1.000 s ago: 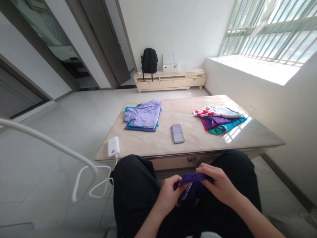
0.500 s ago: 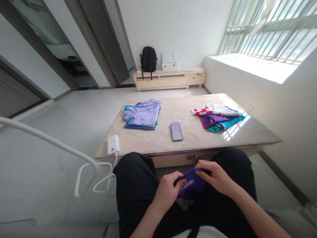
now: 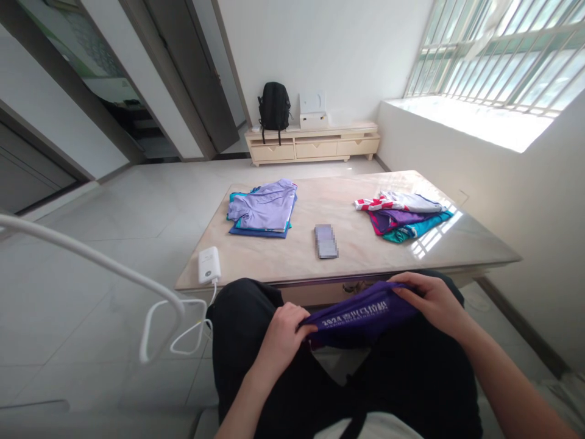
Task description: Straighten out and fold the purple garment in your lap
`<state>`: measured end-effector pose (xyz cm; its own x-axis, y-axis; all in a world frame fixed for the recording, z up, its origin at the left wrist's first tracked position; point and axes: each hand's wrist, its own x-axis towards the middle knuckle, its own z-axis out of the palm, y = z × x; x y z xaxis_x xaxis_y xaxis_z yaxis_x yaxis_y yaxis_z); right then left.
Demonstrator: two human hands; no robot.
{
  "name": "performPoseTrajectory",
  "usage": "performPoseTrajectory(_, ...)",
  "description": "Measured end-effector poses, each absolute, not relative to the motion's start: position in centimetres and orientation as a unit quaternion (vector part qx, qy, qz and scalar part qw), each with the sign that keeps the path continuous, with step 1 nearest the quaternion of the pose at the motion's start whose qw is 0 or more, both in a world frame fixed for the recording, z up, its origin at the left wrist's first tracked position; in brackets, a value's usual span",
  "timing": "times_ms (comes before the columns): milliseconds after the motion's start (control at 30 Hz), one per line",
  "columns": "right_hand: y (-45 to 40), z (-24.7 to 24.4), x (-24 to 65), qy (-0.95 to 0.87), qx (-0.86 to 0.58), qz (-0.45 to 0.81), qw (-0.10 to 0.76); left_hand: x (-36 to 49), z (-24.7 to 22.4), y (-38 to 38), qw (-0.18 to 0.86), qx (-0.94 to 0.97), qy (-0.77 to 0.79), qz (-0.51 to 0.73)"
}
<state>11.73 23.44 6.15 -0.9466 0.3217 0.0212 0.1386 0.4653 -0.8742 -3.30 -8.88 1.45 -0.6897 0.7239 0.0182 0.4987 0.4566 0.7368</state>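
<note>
A dark purple printed garment (image 3: pixel 361 314) is stretched above my lap, with white "2024" lettering facing up. My left hand (image 3: pixel 290 329) pinches its left end between thumb and fingers. At the opposite end my right hand (image 3: pixel 427 300) grips the cloth the same way. The lower part of the garment hangs between my knees, and its full shape is hidden. On the table ahead lies a stack of folded clothes (image 3: pixel 265 207), lilac on top. Farther right is a looser pile of clothes (image 3: pixel 406 213) in white, red, purple and teal.
A phone-like object (image 3: pixel 325 241), pixelated, lies mid-table (image 3: pixel 311 268). A white power bank (image 3: pixel 209 265) with a cable sits at the table's left front corner. A white curved tube (image 3: pixel 91 250) crosses the left side. A black backpack (image 3: pixel 274 107) stands on the low cabinet (image 3: pixel 315 149).
My hands have moved apart, left hand leftward and right hand rightward and up. The purple garment between them went from bunched to stretched out, showing its lettering.
</note>
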Motion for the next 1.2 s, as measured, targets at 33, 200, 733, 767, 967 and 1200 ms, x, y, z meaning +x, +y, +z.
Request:
performPoseTrajectory(33, 23.6, 6.2, 11.7, -0.856, -0.134, 0.492, 0.084, -3.4, 1.4, -8.9, 0.155, 0.361, 0.841, 0.371)
performPoseTrajectory(200, 23.9, 5.6, 11.5, -0.897, -0.128, 0.419, 0.058, -3.9, 1.4, -9.0, 0.165, 0.334, 0.857, 0.355)
performPoseTrajectory(733, 22.5, -0.2, 10.5, -0.872, -0.168, 0.447, 0.104, -4.5, 0.3, -9.0, 0.111, 0.257, 0.881, 0.381)
performPoseTrajectory(767, 22.1, -0.3, 10.4, -0.861, -0.162, 0.472, 0.104, -4.5, 0.5, -9.0, 0.128, 0.259, 0.863, 0.415)
performPoseTrajectory(967, 20.1, -0.3, 9.8, -0.819, -0.155, 0.542, 0.105, -3.9, 2.8, -8.6, 0.239, 0.225, 0.743, 0.584)
performPoseTrajectory(1200, 20.6, -1.1, 10.0, -0.759, -0.224, 0.580, 0.193, -4.5, 3.0, -9.7, 0.268, 0.194, 0.728, 0.600)
